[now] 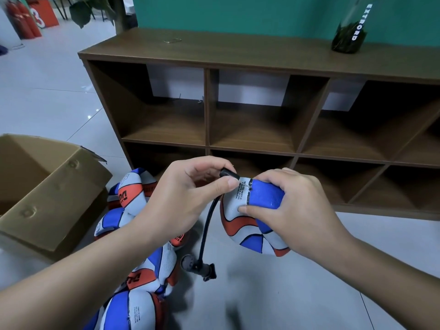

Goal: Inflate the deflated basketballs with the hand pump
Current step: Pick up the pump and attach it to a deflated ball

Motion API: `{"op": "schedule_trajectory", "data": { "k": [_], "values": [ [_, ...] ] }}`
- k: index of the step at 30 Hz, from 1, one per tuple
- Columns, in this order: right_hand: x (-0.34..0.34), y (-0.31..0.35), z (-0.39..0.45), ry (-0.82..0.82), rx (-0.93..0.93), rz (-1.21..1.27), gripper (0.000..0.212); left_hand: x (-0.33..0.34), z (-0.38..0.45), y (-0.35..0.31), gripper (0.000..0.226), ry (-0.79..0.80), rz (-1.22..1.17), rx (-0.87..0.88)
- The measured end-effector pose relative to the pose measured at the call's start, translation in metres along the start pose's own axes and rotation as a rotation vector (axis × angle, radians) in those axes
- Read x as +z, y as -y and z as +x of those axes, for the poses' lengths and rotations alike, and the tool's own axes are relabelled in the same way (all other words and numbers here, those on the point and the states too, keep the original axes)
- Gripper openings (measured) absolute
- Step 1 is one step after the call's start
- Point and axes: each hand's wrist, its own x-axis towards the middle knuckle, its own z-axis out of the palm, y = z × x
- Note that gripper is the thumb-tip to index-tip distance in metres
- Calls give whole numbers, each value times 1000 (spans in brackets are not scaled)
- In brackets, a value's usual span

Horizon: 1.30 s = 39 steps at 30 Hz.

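Left hand (pixel 190 194) points needle (pixel 244 184) rightward at basketball (pixel 257 210).

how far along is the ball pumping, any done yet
Done: nothing visibly; no inflated ball shows. In hand: the right hand holds a limp ball while the left hand pinches the hose tip, needle at the valve. Left: pumping it with the pump, then the flat pile.
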Motion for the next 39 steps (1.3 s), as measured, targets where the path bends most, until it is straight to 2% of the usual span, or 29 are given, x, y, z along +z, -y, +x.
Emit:
{"op": "schedule_trajectory", "data": {
  "k": [32,34,37,39],
  "values": [
    [-2,2,3,32,7,-73,36,4,-2,0,7,0,33,12],
    [-2,3,3,36,-13,-105,35,6,-4,-1,5,-30,117,38],
    [0,2,4,92,-86,-236,29,14,-7,-1,5,-12,400,126],
    [1,1,4,129,-86,-267,28,18,-8,0,4,28,418,91]
  ]
}}
